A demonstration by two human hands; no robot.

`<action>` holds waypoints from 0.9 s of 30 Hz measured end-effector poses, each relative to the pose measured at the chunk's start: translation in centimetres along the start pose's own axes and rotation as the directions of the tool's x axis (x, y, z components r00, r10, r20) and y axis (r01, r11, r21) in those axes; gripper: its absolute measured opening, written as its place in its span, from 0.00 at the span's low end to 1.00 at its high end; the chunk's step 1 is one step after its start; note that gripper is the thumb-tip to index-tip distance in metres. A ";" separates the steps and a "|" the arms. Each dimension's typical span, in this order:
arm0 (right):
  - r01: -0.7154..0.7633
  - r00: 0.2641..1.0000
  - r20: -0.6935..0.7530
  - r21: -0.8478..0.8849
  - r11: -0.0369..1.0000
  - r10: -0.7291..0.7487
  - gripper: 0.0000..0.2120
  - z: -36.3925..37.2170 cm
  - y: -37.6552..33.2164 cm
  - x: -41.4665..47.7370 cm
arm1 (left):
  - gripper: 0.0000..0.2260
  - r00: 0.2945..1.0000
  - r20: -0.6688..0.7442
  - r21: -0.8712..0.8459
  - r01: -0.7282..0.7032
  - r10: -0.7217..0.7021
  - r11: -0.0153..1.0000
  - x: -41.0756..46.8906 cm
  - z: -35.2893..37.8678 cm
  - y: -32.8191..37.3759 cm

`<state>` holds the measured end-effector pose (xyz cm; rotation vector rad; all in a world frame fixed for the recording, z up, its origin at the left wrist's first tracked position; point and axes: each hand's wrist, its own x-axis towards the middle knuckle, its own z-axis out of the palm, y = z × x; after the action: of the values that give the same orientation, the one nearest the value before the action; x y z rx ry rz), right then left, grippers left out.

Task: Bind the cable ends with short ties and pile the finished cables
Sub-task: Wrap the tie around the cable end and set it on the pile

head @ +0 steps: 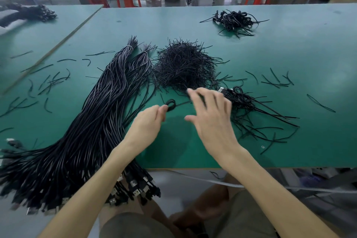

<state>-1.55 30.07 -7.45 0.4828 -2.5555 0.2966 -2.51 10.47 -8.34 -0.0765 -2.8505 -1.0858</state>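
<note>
Just in front of the heap of short ties (183,67), the left hand (148,121) pinches a coiled cable end (171,104). The right hand (210,116), fingers (195,96) spread and empty, hovers at the heap's near edge. It is probably fetching a tie; next it must pull a single one free.

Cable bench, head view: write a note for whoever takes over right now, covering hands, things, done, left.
Left hand pinches a small coiled cable end.
Right hand is open and blurred, over the near edge of the tie heap.
Unbound cables lie bundled at left.
Done: a small tied pile at right, and seemingly a far pile behind it.
Left: tie this coil, then the bundle.
</note>
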 end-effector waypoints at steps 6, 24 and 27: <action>-0.298 0.932 0.169 -0.146 0.943 0.320 0.19 1.5 4.0 0.7 | 0.24 0.976 -0.097 -0.227 0.170 -0.195 0.959 0.5 0.7 -0.7; -0.350 0.936 0.047 0.009 0.937 0.349 0.10 2.4 5.7 0.6 | 0.19 0.937 0.230 -0.586 0.349 -0.263 0.731 -0.3 1.3 1.7; -0.354 0.935 0.059 0.111 0.929 0.350 0.08 2.2 6.0 0.6 | 0.18 0.924 0.270 -0.635 0.382 -0.270 0.672 -0.4 1.0 1.8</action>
<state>-5.32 34.72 -9.65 0.0657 -2.6636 0.5774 -2.01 12.48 -7.90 0.3378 -2.4539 -2.2536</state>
